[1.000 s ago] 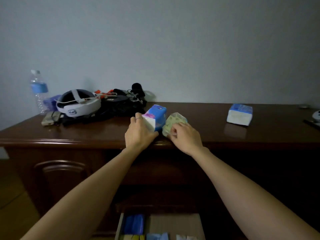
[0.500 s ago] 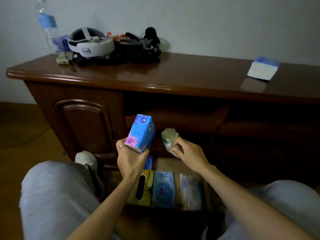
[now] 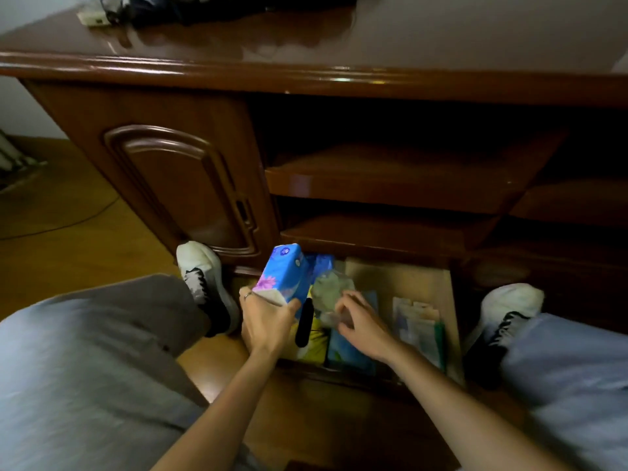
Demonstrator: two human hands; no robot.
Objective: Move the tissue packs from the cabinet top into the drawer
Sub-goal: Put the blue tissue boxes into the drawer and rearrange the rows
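My left hand [image 3: 266, 322] grips a blue tissue pack [image 3: 283, 271] with a pink flower print, held tilted above the left part of the open drawer [image 3: 450, 300]. My right hand [image 3: 360, 322] is just over the drawer's middle, blurred, with a pale green tissue pack [image 3: 328, 288] at its fingertips; whether the fingers still grip that pack is unclear. Inside the drawer lie a yellow pack [image 3: 316, 341], blue packs [image 3: 346, 353] and white packs [image 3: 419, 329]. The brown cabinet top [image 3: 407, 45] spans the upper frame.
My knees in grey trousers and white shoes [image 3: 204, 277] flank the drawer. A closed cabinet door [image 3: 183, 185] is at the left, open shelves [image 3: 390, 178] above the drawer. Dark gear [image 3: 204, 8] sits on the cabinet top's far left. A cable crosses the wooden floor [image 3: 68, 232].
Both hands carried the blue and green packs from the cabinet top down to the open drawer. My view tilted downward, and the hands now hover lower, right over the drawer's contents.
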